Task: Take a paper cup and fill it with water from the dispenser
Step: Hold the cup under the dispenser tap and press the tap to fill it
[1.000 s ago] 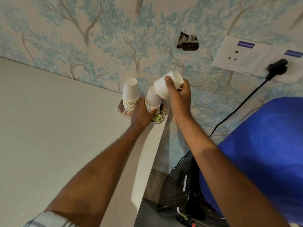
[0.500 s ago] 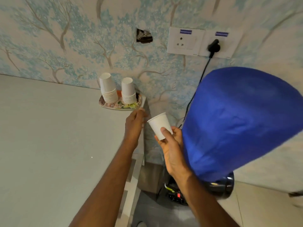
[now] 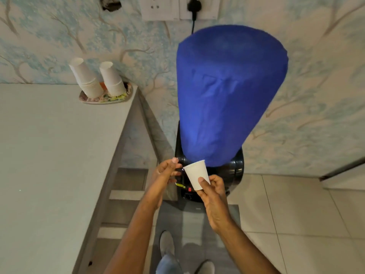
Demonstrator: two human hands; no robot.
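My right hand (image 3: 212, 191) grips a white paper cup (image 3: 196, 175) upright by its lower part, right in front of the black water dispenser (image 3: 236, 172). A big bottle under a blue cloth cover (image 3: 229, 91) sits on top of the dispenser. My left hand (image 3: 166, 172) reaches to the dispenser's left tap, fingertips touching the dark knob beside the cup's rim. I cannot see any water in the cup. Two stacks of upturned paper cups (image 3: 86, 79) stand on a patterned plate (image 3: 118, 99) at the counter's far corner.
A pale counter (image 3: 49, 155) fills the left, with open shelves below its edge. A black cable runs from the wall socket (image 3: 194, 4) down behind the bottle. Tiled floor lies to the right. My shoes (image 3: 166, 244) show below.
Both hands dropped from the cup stacks on the counter down to the dispenser. The right hand carried the single cup to the tap area; the left hand left the stack and reached the tap.
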